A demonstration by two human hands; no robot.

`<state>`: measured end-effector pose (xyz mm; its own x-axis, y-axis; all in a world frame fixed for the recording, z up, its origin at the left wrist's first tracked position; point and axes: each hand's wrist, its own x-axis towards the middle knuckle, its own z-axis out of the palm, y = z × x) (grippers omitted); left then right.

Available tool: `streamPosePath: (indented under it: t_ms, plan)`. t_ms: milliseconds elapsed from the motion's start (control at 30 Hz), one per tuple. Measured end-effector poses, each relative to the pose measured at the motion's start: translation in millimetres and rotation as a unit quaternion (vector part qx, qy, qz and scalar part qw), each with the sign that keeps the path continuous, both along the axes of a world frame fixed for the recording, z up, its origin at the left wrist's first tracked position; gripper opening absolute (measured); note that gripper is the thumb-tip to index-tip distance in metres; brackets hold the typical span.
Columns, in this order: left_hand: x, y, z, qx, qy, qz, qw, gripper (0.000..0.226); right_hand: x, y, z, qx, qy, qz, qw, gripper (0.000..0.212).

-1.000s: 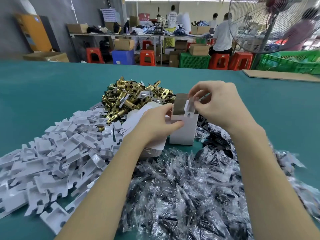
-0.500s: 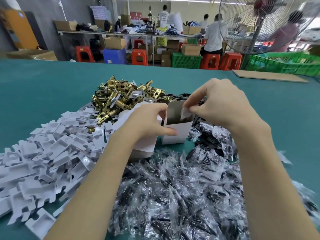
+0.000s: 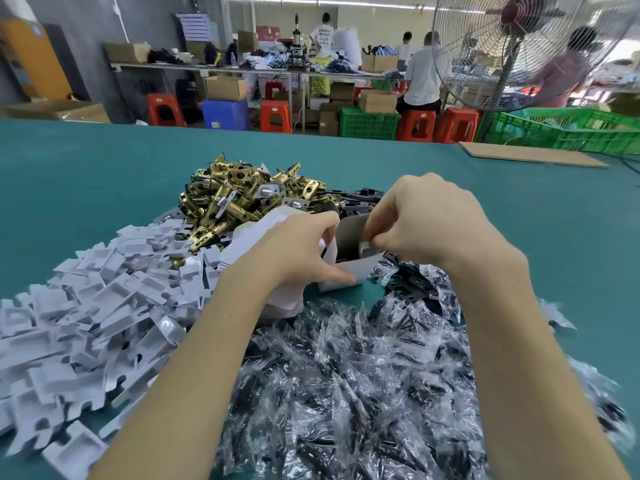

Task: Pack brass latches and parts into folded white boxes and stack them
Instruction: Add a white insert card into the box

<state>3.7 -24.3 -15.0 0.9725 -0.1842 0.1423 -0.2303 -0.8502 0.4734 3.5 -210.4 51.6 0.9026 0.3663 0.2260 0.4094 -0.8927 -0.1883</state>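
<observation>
Standing at table centre, the white box (image 3: 349, 271) is gripped by the left hand (image 3: 298, 251) (contents hidden); right hand (image 3: 429, 220) pinches its flap. Brass latches (image 3: 239, 199) heap at eleven o'clock.

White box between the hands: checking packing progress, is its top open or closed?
Open: the white box shows its grey inside, flaps not folded shut.

The white box (image 3: 349, 268) has tipped toward three o'clock and sits lower. The right hand (image 3: 426, 223) has dropped its small white flap down into the box's mouth; the left hand (image 3: 301, 251) now pinches its near wall.
</observation>
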Motion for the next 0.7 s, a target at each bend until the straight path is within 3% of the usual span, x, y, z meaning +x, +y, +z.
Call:
streamPosePath:
  t_ms: [333,467,567,633,700]
  plan:
    - [0.9,13.5,-5.4,-0.036,-0.026,0.024,0.999,0.042,10.3,-6.0,-7.8,0.048,0.023,0.051,0.997,0.029]
    - [0.6,17.3,-6.5,-0.041,-0.034,0.033,0.998,0.031,26.5,-7.8,-21.4,0.215,-0.008,0.068,0.974,0.017]
    - [0.8,17.7,-6.7,-0.039,-0.037,0.029,0.998,0.028,45.0,-11.9,-40.1,0.331,-0.02,0.006,0.944,0.01]
    - [2.1,17.7,-7.1,-0.028,-0.037,0.029,0.999,0.03,56.9,-18.3,-60.8,0.291,0.006,-0.047,0.956,0.013]
    - [3.3,17.9,-8.7,-0.031,-0.03,0.029,0.999,0.034,63.5,-25.5,-83.6,0.188,0.05,-0.072,0.978,0.022]
